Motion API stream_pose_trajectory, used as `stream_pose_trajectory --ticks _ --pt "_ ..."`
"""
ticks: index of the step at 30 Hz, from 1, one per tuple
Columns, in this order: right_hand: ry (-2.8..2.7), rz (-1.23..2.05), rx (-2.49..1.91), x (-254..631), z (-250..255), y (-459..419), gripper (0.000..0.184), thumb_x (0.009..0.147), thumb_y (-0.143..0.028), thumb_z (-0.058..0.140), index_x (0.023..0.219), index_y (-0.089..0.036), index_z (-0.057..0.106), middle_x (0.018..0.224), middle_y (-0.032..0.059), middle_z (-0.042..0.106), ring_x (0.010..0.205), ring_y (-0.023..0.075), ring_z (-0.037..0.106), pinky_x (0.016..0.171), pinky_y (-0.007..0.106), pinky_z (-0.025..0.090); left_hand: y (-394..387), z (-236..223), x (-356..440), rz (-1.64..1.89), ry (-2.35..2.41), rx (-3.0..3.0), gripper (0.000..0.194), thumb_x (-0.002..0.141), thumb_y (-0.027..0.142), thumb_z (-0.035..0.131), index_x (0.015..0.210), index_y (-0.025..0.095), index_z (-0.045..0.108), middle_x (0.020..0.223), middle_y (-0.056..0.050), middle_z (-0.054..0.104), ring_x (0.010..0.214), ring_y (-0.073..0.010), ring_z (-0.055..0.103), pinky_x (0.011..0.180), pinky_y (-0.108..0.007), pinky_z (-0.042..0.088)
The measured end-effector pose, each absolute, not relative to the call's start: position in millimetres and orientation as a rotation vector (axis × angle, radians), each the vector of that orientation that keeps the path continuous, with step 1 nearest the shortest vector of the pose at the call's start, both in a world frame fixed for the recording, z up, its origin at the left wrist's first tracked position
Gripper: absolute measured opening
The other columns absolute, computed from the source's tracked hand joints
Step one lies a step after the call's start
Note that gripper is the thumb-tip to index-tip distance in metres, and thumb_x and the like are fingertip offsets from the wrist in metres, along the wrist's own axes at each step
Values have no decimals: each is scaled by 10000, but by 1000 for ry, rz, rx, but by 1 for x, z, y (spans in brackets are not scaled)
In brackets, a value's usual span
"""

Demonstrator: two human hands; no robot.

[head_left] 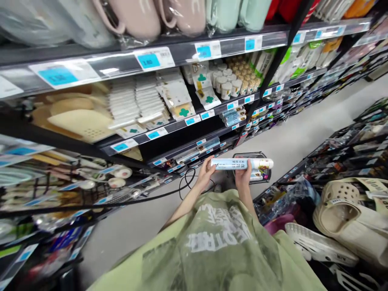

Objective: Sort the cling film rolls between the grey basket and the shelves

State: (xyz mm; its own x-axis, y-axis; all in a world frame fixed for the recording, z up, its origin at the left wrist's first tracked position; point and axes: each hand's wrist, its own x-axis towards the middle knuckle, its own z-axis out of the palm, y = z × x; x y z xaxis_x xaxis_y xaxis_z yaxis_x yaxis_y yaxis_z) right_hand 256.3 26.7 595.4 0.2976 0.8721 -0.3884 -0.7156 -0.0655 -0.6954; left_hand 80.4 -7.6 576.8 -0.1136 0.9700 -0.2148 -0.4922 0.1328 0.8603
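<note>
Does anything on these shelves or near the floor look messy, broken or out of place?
A thin black cord loops loosely beside the lower shelves, looking stray among the goods. Some white packets lie askew on the middle shelf. I see no spill or damage.

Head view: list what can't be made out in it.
All in the head view:
- Part of the basket and its contents: hidden by the food-bag roll and right hand.
- Left hand: some fingers hidden behind the roll.
- Pink mugs: upper ends cut off by the top edge.
- Lower-left price labels: blurred.
- Roll's smallest print: too small.
</note>
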Motion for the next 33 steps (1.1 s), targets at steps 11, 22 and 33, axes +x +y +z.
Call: stream_pose_trajectory --ticks 11,22,33 --pt "-266 1276 -1005 225 596 8 547 883 -537 781 1318 -249 616 1262 59 799 1171 256 784 1071 469 629 -15 565 67 1510 1089 527 564 921 599 786 1395 317 669 1466 -94 610 1243 -284 624 957 -399 622" --pt "-276 1257 -1052 233 596 9 645 861 -542 830 1386 -252 594 1253 68 809 1137 258 802 1030 457 657 -16 556 73 1499 1074 507 537 916 598 797 1368 333 677 1378 -77 652 1170 -247 644 966 -402 606" --pt "-291 1273 -1024 232 597 15 606 801 -412 851 1332 -254 604 1274 70 804 1143 266 799 1042 467 637 -11 562 67 1456 1022 465 585 882 527 849 1392 305 667 1474 -106 655 1271 -287 648 1017 -457 614"
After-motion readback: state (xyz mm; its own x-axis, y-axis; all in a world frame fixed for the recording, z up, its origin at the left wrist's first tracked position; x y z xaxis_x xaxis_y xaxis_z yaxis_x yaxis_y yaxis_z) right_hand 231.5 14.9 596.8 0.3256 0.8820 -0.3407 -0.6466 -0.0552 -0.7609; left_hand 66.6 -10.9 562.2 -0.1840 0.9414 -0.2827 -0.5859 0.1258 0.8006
